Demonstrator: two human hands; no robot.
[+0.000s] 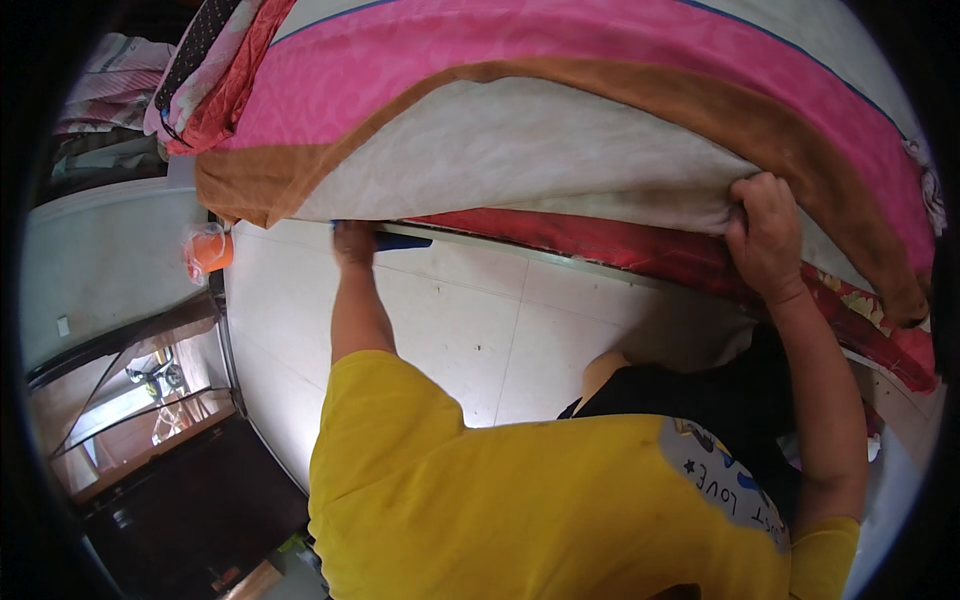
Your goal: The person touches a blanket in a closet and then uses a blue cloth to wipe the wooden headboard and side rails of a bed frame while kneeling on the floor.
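My right hand grips the edge of a bed cover, whose pale underside shows where the cover is folded back. Its brown border and pink top curve over the bed. Beneath the lifted cover runs red fabric along the bed's side. At the foot of the bed, my left hand is closed around a flat blue object, low by the pale bed edge. My fingers and the bed edge partly hide this object, and its kind is unclear.
Small dark specks dot the pale tiled floor. An orange container with clear plastic stands by the left wall. Folded textiles are stacked at upper left. At lower left is a large dark panel below a reflective surface.
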